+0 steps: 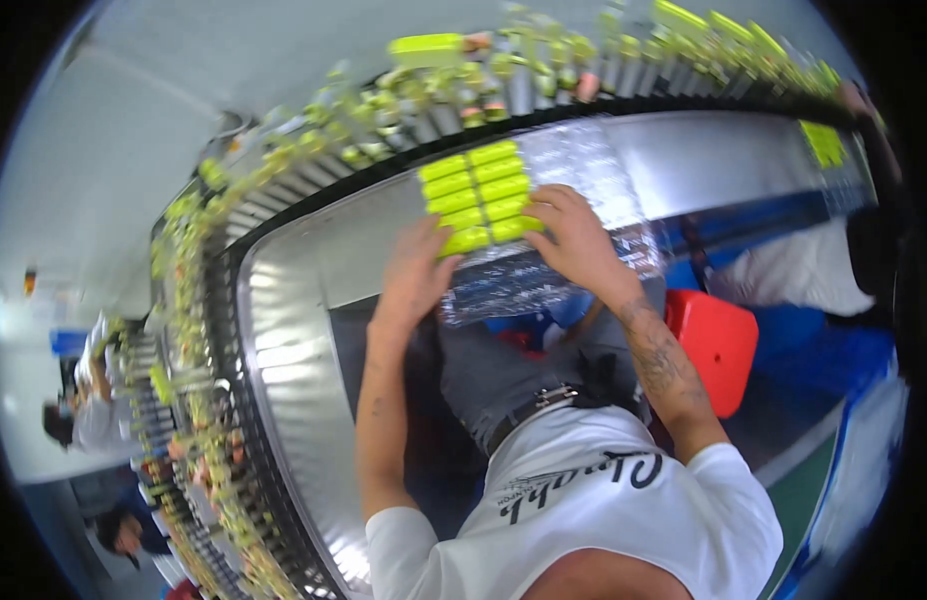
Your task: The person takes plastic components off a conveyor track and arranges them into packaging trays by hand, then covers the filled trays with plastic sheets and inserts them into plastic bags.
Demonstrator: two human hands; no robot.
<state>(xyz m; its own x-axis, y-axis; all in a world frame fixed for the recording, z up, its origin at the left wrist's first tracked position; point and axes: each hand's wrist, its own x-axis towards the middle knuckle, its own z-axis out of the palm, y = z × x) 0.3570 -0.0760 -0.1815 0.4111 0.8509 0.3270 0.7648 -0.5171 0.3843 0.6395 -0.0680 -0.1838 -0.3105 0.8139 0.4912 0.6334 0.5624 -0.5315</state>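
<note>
Several bright yellow-green blocks (475, 195) lie side by side in two columns on a clear bubble-wrap sheet (576, 160). My left hand (417, 268) is at the lower left corner of the group, its fingers apart and somewhat blurred. Against the lower right edge of the blocks rests my right hand (574, 238), thumb and fingers spread. Neither hand closes around a block. The wrap's near part hangs over the table edge above my lap.
Beyond the metal tabletop (704, 165) curves a conveyor rack (424, 125) crowded with small yellow-green parts. More yellow-green blocks (824, 145) lie at the far right, near another person's arm (877, 150). A red stool (714, 350) stands at my right. Other people (104, 400) are at the left.
</note>
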